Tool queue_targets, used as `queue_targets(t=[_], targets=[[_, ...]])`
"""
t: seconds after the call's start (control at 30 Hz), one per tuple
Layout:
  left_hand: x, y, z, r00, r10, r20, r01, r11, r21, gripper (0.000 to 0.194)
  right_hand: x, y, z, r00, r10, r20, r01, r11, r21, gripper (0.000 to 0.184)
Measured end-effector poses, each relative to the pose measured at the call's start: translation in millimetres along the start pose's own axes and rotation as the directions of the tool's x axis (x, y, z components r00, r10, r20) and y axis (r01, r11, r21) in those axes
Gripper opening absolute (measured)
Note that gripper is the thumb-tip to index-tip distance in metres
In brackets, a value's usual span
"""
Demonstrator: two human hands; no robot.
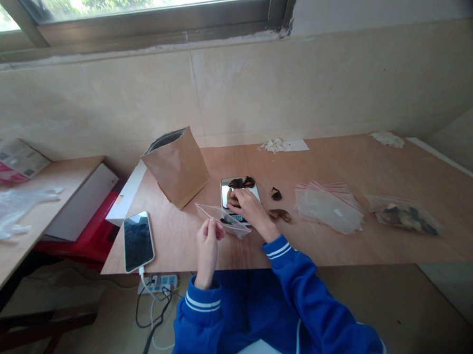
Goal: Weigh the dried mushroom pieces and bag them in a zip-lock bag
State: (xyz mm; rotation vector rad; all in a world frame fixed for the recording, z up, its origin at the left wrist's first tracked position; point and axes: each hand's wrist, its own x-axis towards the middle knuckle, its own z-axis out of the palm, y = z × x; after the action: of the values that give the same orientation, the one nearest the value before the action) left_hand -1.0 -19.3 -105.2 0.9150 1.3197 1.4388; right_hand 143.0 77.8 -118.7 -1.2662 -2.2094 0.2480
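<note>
My left hand is closed, pinching the near edge of a small clear zip bag that it holds open above the table's front. My right hand rests over a small scale with a shiny top, fingers curled around dark brown dried pieces on it. More dark pieces lie at the scale's far edge. Two loose pieces lie on the table just right of the scale.
A brown paper bag stands left of the scale. A phone on a cable lies at the front left. A pile of clear zip bags and a filled bag lie to the right. Tissue scraps lie at the back.
</note>
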Motion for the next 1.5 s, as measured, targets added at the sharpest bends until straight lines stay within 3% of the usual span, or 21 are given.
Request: queue_targets(t=[0.07, 0.13, 0.23, 0.3, 0.37, 0.43, 0.5, 0.57, 0.63, 0.7, 0.8, 0.9, 1.0, 1.1, 1.17, 1.27, 1.4, 1.5], targets=[[1, -1, -0.5, 1.0, -0.006, 0.0, 0.006, 1.0, 0.001, 0.05, -2, 3, -1, 0.999, 0.016, -0.046, -0.011, 0.994, 0.109, 0.009], [3, -2, -0.9, 1.0, -0.019, 0.009, 0.019, 1.0, 0.007, 0.05, -3, 3, -5, 0.987, 0.108, -0.115, -0.073, 0.958, 0.276, 0.013], [7, -2, -1.2, 0.999, -0.035, 0.032, 0.034, 0.999, 0.021, 0.051, -2, -5, -17, 0.932, 0.331, -0.148, -0.178, 0.773, 0.609, 0.026], [8, 0, -0.7, 0.998, -0.032, 0.046, 0.03, 0.999, 0.026, 0.052, 0, -15, -29, 0.904, 0.426, -0.041, -0.221, 0.546, 0.808, 0.033], [9, 2, 0.3, 0.998, -0.033, 0.052, 0.031, 0.999, 0.028, 0.052, 2, -27, -41, 0.899, 0.415, 0.138, -0.288, 0.324, 0.901, 0.038], [9, 4, 1.5, 0.998, -0.043, 0.055, 0.041, 0.999, 0.032, 0.053, 3, -37, -52, 0.895, 0.348, 0.279, -0.368, 0.223, 0.903, 0.04], [9, 5, 2.3, 0.997, -0.052, 0.051, 0.05, 0.998, 0.039, 0.054, 4, -44, -58, 0.893, 0.309, 0.327, -0.413, 0.275, 0.868, 0.038], [8, 5, 2.7, 0.997, -0.054, 0.048, 0.052, 0.998, 0.042, 0.054, 3, -50, -62, 0.911, 0.289, 0.296, -0.4, 0.439, 0.804, 0.033], [7, 4, 2.6, 0.997, -0.053, 0.048, 0.051, 0.998, 0.043, 0.054, 2, -56, -64, 0.945, 0.228, 0.234, -0.326, 0.627, 0.708, 0.024], [7, 4, 2.2, 0.998, -0.046, 0.052, 0.044, 0.998, 0.037, 0.054, 1, -62, -66, 0.968, 0.151, 0.201, -0.244, 0.757, 0.606, 0.018], [7, 4, 1.6, 0.998, -0.031, 0.045, 0.03, 0.999, 0.02, 0.053, 2, -64, -66, 0.984, 0.12, 0.128, -0.167, 0.865, 0.473, 0.02], [6, 4, 1.3, 0.998, -0.031, 0.049, 0.03, 0.999, 0.015, 0.055, 12, -46, -56, 0.991, 0.114, -0.064, -0.09, 0.948, 0.305, 0.025], [5, 2, 1.2, 0.998, -0.035, 0.05, 0.034, 0.999, 0.017, 0.057, 28, -11, -32, 0.983, 0.131, -0.125, -0.122, 0.99, 0.075, 0.033], [5, 1, 0.5, 0.998, -0.034, 0.058, 0.033, 0.999, 0.022, 0.057, 41, 18, -9, 0.978, 0.203, 0.043, -0.198, 0.974, -0.108, 0.049], [5, 1, -0.5, 0.997, -0.033, 0.064, 0.032, 0.999, 0.021, 0.058, 45, 27, 1, 0.97, 0.216, 0.112, -0.193, 0.963, -0.19, 0.047], [5, 2, -2.4, 0.997, -0.039, 0.07, 0.037, 0.999, 0.02, 0.058, 46, 30, 6, 0.979, 0.185, 0.086, -0.157, 0.953, -0.259, 0.034], [5, 1, -3.9, 0.996, -0.052, 0.075, 0.051, 0.999, 0.02, 0.057, 41, 31, 1, 0.988, 0.156, 0.0, -0.153, 0.971, -0.182, 0.028], [5, 0, -3.7, 0.995, -0.06, 0.083, 0.058, 0.998, 0.019, 0.057, 38, 25, -10, 0.972, 0.208, -0.114, -0.195, 0.974, 0.114, 0.024]])
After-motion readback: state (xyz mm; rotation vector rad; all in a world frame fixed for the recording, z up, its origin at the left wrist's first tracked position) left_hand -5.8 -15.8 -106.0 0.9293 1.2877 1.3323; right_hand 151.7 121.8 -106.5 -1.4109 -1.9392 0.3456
